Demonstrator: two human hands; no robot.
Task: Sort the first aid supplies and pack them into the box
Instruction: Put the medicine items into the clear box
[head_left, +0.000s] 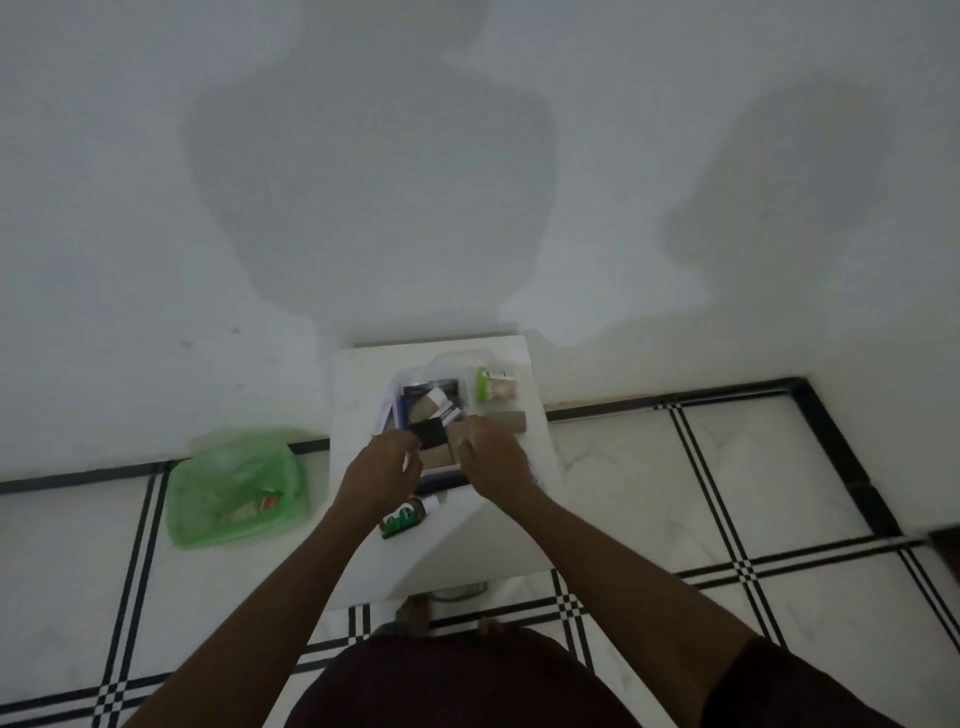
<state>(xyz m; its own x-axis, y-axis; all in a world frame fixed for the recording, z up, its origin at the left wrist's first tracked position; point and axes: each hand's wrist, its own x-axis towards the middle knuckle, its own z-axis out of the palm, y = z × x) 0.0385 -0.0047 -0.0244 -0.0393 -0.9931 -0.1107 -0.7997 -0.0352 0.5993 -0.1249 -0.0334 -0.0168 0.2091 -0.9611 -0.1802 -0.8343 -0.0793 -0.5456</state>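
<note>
A small box (399, 410) with a blue rim sits on a white stool (358, 384); several supplies lie inside it. My left hand (382, 470) pinches a flat black item (429, 434) at the box's near left side. My right hand (491, 457) rests over the near right side on a tan roll (451, 441); whether it grips it I cannot tell. A brown bottle (408, 517) with a green label and white cap lies on the stool in front of the box. A green-capped packet (496, 383) and a tan bandage roll (511, 419) lie right of the box.
A green translucent plastic container (236, 491) with a few items inside stands on the tiled floor left of the stool. A white wall rises right behind the stool. My bare feet (415, 616) are at the stool's near edge.
</note>
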